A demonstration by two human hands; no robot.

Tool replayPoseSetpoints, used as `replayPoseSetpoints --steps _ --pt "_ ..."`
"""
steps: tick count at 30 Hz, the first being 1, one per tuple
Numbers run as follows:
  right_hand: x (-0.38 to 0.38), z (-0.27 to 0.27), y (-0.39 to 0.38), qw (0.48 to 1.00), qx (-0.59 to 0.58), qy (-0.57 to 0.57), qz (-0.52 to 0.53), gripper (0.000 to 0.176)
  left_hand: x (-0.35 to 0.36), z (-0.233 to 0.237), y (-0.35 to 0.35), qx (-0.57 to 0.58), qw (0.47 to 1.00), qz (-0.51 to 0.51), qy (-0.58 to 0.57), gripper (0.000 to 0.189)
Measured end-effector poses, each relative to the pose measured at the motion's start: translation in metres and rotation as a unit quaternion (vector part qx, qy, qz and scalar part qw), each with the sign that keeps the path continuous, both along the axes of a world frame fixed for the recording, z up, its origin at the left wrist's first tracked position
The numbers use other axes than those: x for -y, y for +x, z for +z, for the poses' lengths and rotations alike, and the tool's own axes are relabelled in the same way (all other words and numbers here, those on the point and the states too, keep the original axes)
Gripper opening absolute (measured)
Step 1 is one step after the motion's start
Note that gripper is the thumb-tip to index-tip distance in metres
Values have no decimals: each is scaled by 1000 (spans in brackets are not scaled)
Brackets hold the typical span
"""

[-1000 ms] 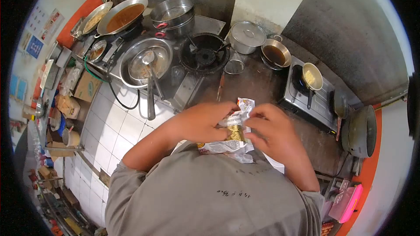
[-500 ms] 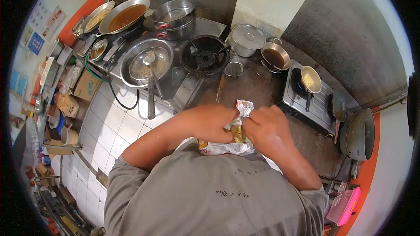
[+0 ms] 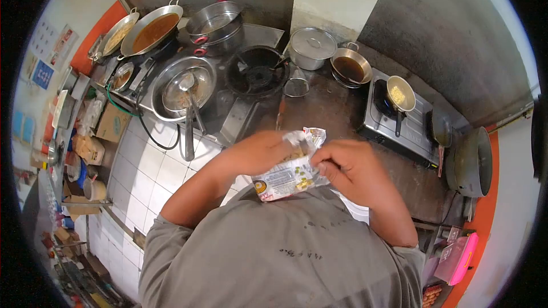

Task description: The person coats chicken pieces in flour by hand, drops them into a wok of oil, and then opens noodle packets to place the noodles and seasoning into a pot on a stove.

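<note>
A white instant noodle packet [image 3: 279, 179] with red lettering is held close against the grey shirt. Its top looks torn, and yellowish contents show through the gap. My left hand [image 3: 265, 151] wraps around the packet's left side, its fingertips partly hidden behind the wrapper. At the right end of the tear, my right hand [image 3: 348, 165] pinches the wrapper with curled fingers.
On the right, a silver gas stove [image 3: 399, 122] carries a small pan [image 3: 401, 92] with yellow food over a flame. Ahead stand a lidded pot [image 3: 313, 45] and a pan of dark liquid [image 3: 349, 69]. A metal bowl [image 3: 160, 102] with ladles sits left of a black burner [image 3: 258, 71].
The packet has opened wider and its printed side now faces up. My hands have shifted slightly apart, and the head view has moved a little.
</note>
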State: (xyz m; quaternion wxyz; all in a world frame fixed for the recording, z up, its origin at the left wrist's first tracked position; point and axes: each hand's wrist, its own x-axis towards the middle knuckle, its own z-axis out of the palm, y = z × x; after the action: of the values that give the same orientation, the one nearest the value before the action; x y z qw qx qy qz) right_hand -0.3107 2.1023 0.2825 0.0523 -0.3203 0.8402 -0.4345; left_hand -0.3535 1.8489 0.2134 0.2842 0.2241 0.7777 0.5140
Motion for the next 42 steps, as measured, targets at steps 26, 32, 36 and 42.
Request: replayPoseSetpoints --steps 26,32,36,42 --pt "-250 -70 -92 949 -52 245 -192 23 -315 -98 -87 232 927 201 213 45" --pt "-335 -102 -181 912 -74 339 -219 27 -418 -138 -177 149 944 205 212 48" --pt "-385 -133 -238 941 -32 260 -213 29 -457 -155 -235 67 969 190 146 56" --pt "-436 -148 -297 974 -13 142 -174 33 -507 -146 -288 136 957 199 164 59"
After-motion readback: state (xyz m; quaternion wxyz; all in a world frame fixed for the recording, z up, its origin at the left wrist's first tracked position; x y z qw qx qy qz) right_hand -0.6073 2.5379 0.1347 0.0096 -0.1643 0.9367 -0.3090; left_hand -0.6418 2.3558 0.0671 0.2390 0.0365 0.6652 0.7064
